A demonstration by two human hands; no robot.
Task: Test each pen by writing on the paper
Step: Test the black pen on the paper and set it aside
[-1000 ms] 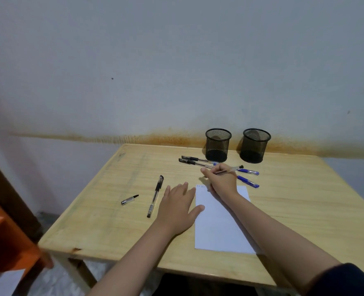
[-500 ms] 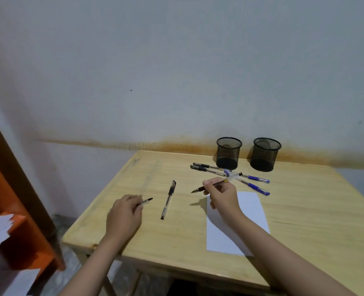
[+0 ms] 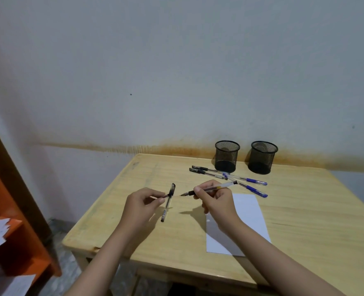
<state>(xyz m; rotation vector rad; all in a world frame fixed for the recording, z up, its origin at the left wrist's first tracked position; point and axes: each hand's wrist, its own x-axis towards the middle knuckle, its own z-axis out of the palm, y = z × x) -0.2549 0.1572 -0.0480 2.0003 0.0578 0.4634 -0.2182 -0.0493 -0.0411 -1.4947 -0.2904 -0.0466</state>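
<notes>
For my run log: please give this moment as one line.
left hand: holds cap | right hand: holds uncapped pen | paper: on table | step: recapping likely

Two bare forearms enter from lower edge of frame; no sleeves, watch, rings visible. Left hand, right hand ungloved.

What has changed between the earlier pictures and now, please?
The left hand left the paper, picked up the pen cap and brought it toward the uncapped pen, which the right hand lifted off the paper. The black pen, four pens and both cups stayed.
</notes>
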